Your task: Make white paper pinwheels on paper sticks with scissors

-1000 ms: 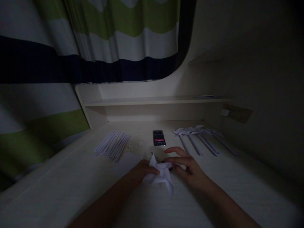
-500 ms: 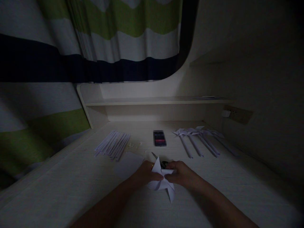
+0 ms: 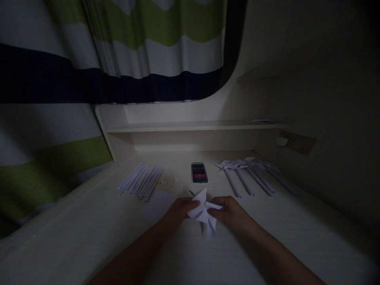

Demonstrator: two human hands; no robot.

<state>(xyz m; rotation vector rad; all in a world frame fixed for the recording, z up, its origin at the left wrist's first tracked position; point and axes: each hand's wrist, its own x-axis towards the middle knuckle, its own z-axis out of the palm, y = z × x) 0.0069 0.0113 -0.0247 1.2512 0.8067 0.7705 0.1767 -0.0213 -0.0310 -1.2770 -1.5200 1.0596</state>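
Both hands pinch a white folded-paper pinwheel [image 3: 202,210] over the middle of the pale worktop [image 3: 276,245], the left hand [image 3: 180,209] gripping one blade and the right hand [image 3: 228,211] the opposite side; whether its lower points touch the surface I cannot tell. The step in hand looks like shaping or steadying the folded blades, and the next move seems to call for a light, even hold that keeps the folds uncrushed. A thin grey pointed blade [image 3: 191,192] peeks out just beyond the paper, its remainder hidden, so that side wants care. Toward the back edge lies a dark rectangular phone [image 3: 199,173]; rolled white paper sticks [image 3: 141,182] lie toward the left edge, stick-mounted paper pinwheels [image 3: 233,183] toward the back right corner. Open room lies outside both forearms.
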